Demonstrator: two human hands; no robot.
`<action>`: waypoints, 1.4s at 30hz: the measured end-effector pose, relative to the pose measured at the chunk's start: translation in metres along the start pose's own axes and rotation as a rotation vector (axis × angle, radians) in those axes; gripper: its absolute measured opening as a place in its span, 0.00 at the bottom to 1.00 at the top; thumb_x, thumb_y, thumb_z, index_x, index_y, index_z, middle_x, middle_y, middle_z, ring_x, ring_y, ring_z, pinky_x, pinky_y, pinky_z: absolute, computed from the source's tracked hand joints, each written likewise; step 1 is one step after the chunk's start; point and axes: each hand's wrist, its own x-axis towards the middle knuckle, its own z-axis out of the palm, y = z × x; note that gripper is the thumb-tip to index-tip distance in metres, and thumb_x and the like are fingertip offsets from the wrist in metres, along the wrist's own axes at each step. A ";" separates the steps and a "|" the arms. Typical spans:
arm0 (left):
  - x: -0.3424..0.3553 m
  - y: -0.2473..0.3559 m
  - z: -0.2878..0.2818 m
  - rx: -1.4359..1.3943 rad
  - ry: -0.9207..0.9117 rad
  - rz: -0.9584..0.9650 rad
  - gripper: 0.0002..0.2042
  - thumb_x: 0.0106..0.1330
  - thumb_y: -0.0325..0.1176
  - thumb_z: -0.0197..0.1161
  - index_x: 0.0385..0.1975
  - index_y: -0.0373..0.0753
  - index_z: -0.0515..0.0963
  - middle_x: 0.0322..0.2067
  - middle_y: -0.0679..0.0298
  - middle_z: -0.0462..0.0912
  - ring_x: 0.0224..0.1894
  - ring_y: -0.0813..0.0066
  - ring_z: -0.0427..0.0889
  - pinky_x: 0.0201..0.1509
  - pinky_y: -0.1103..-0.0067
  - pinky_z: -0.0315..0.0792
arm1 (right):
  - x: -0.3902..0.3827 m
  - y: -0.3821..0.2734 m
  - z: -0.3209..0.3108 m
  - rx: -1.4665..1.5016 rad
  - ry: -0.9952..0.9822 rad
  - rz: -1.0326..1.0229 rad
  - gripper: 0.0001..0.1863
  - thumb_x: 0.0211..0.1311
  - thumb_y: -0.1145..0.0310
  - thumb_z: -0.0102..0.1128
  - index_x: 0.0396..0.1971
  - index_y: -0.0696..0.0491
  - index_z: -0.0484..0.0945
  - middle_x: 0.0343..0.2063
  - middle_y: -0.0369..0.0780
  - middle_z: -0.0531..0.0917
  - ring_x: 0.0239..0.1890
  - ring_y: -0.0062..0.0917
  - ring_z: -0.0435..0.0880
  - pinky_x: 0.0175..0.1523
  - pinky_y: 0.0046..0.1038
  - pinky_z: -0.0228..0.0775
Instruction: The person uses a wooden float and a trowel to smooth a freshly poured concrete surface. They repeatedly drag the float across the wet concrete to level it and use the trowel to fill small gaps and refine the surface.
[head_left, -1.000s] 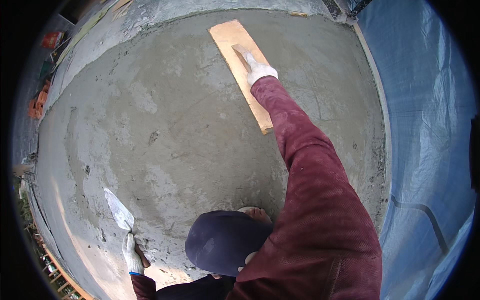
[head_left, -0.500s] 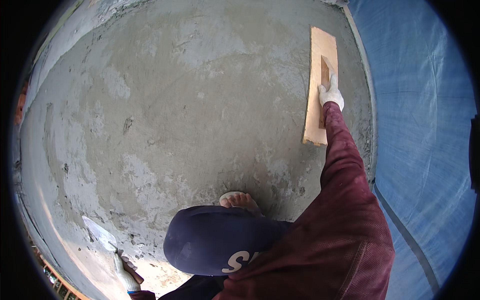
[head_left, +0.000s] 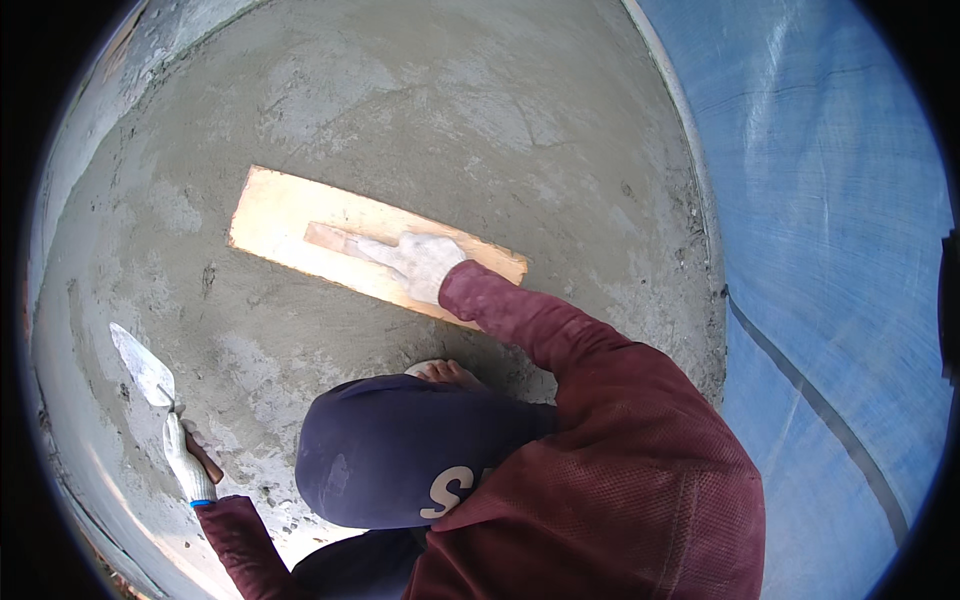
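Note:
A long wooden float lies across wet grey mortar in front of me, tilted down toward the right. My gloved right hand grips the float's handle, its index finger stretched along it. At the lower left, my gloved left hand is closed around the wooden handle of a pointing trowel. The trowel's metal blade points away and to the left, over or on the mortar; I cannot tell whether it touches.
A blue tarp hangs or lies along the right side, past a pale edge strip. My bent knee in dark trousers and a foot are close below the float. Rougher mortar borders the left side.
The float swung from upright at the far right to nearly crosswise in the middle, moved by my right hand. My left hand with the trowel shifted up and left in view.

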 end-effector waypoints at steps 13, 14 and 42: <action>-0.202 -0.004 -0.104 -0.126 0.537 -0.550 0.20 0.79 0.46 0.55 0.63 0.42 0.73 0.31 0.73 0.75 0.25 0.80 0.73 0.28 0.77 0.73 | -0.063 0.268 -0.066 0.043 0.642 1.002 0.48 0.68 0.54 0.63 0.81 0.33 0.43 0.48 0.55 0.88 0.51 0.51 0.88 0.57 0.48 0.78; -0.211 -0.003 -0.110 -0.191 0.494 -0.475 0.21 0.79 0.46 0.56 0.64 0.42 0.72 0.33 0.72 0.75 0.26 0.80 0.74 0.28 0.78 0.73 | -0.022 0.265 -0.085 0.036 0.643 0.931 0.48 0.68 0.54 0.64 0.80 0.34 0.43 0.49 0.55 0.88 0.51 0.51 0.88 0.58 0.48 0.78; -0.299 0.055 -0.073 -0.147 0.727 -0.065 0.27 0.82 0.45 0.54 0.69 0.29 0.68 0.37 0.66 0.80 0.25 0.87 0.74 0.24 0.86 0.71 | 0.179 -0.138 0.007 -0.389 0.099 -0.200 0.47 0.71 0.58 0.61 0.81 0.24 0.42 0.45 0.50 0.85 0.44 0.47 0.89 0.51 0.49 0.81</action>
